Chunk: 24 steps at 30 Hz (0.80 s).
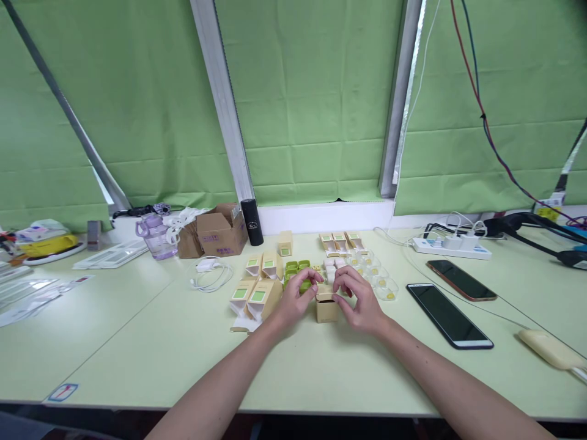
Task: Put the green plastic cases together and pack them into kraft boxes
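A small tan cardboard box (326, 309) stands on the pale green table (183, 348), right in front of me. My left hand (297, 297) touches its top left edge with curled, pinched fingers. My right hand (358, 296) presses its fingers on the box's top right edge. Several tan boxes with green windows (257, 298) lie tipped to the left of my left hand. Green pots (293, 269) sit just behind the hands, and small clear lids with yellow dots (378, 275) lie to the right.
Two dark phones (448, 314) (461, 279) lie to the right, with a white power strip (452, 245) behind them. A cream object (550, 349) rests at far right. A brown carton (220, 232), a black flask (252, 222) and a purple bottle (156, 235) stand at back left.
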### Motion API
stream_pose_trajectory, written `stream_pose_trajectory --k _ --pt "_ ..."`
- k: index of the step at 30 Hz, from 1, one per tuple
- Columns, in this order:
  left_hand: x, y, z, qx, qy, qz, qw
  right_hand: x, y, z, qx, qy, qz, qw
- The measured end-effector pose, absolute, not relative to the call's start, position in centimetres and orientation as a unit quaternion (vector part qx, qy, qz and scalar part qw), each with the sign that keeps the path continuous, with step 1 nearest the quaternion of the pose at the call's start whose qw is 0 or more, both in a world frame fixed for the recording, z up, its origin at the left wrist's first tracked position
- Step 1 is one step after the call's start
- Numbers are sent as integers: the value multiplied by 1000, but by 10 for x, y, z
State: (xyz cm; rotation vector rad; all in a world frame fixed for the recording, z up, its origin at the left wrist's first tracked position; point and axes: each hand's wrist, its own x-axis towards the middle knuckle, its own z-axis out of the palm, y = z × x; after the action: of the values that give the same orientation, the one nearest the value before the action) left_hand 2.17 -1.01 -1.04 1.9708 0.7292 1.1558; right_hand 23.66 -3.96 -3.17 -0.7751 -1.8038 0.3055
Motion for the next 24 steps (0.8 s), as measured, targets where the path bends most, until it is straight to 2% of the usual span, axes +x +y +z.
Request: stream_pose_trajectory --k 24 --pt "21 -9 -15 797 289 432 306 237 -40 -32 -314 -782 144 519"
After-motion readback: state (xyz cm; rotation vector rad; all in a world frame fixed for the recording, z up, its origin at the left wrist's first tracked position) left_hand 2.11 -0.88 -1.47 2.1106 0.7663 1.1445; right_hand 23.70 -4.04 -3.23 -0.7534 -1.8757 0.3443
